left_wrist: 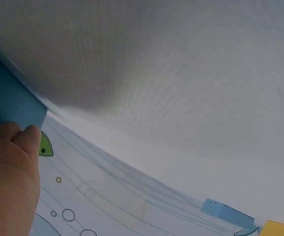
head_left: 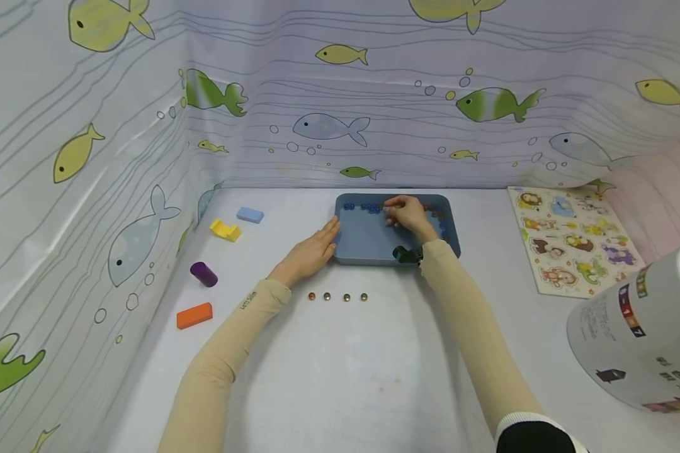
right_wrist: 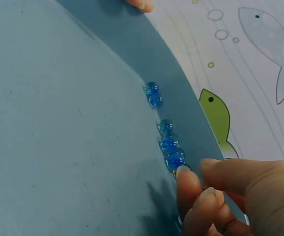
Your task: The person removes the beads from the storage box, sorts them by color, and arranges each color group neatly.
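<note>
A blue-grey tray (head_left: 368, 242) lies at the back of the table, with blue glass marbles (right_wrist: 170, 143) lined along its far wall. Amber and blue marbles (head_left: 439, 217) sit by its right end. My right hand (head_left: 409, 215) is over the tray, its thumb and fingers bent round a small amber-tinted glass marble (right_wrist: 176, 173) beside the blue ones; the fingers mostly hide it. At the tray's left rim, my left hand (head_left: 308, 255) rests with fingers straight and touching the edge. In the left wrist view, this hand (left_wrist: 12, 182) lies against the tray's side.
Several small shiny marbles (head_left: 327, 296) form a row before the tray. Leftward lie a blue block (head_left: 250, 215), a yellow notched block (head_left: 225, 230), a purple cylinder (head_left: 204, 274) and an orange block (head_left: 194, 316). A sticker board (head_left: 578, 242) and white drum (head_left: 640, 333) stand at right.
</note>
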### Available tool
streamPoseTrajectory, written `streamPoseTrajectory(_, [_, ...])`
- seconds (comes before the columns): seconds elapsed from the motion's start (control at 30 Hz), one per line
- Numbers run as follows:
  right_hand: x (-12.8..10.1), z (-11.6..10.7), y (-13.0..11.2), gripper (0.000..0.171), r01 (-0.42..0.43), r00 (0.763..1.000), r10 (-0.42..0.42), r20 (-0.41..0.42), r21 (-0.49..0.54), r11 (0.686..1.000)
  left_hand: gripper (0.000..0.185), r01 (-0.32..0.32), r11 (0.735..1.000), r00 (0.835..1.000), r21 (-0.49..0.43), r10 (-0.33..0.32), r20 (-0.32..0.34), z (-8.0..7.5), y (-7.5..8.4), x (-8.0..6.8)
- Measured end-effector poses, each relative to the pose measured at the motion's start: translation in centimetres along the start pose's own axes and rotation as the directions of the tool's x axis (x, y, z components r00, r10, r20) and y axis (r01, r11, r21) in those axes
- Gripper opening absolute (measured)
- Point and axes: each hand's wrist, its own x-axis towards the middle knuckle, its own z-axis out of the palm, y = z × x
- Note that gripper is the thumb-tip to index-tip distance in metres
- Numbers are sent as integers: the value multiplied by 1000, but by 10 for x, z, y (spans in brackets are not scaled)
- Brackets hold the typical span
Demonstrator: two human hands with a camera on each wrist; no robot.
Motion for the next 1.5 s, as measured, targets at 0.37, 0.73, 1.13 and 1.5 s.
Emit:
streamPoseTrajectory(0.37, [-6, -8, 3, 32, 19, 997, -21, 68, 32, 999, 57, -9, 1000, 1000, 0, 9, -10, 0, 1, 0])
streamPoseTrajectory(0.73, [-25, -20, 1, 40, -9, 989, -7, 149, 103, 995, 56, 1, 1000, 1000, 6, -1, -7, 0, -1, -1])
streamPoseTrajectory(1.13, [-33, -24, 17, 34, 69, 981, -41, 189, -144, 987, 57, -2, 1000, 1000, 13, 2, -1, -1, 1, 0])
streamPoseTrajectory(1.5, [-43, -18, 15, 34, 93, 988, -70, 140, -170, 981, 56, 4, 1000, 1000, 12, -4, 3, -1, 2, -1])
